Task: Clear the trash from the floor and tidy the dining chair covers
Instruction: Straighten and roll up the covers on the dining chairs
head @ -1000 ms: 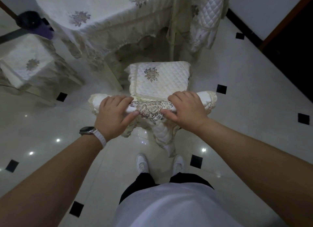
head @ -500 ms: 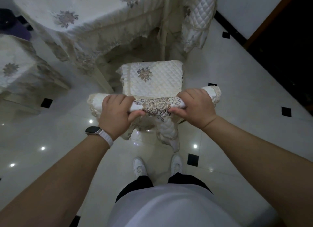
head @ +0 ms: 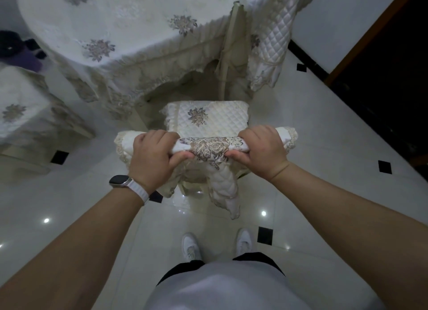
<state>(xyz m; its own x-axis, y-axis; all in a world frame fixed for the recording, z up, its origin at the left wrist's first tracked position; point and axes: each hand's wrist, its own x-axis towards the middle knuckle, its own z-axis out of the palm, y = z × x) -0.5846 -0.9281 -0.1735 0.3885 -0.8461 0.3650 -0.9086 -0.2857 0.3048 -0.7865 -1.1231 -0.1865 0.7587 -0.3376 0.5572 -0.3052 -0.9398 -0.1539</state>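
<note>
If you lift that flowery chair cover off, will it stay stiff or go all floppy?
Probably floppy: the chair cover already bunches under the left hand and right hand, and its quilted flap hangs limp. The padding suggests it is soft and fairly light.

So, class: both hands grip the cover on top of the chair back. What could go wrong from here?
1. The left hand and right hand pinch the chair cover unevenly, so it may end up crooked.
2. The hanging quilted flap looks bunched and could stay creased.
3. The glossy floor might let the chair slide if pushed.
</note>
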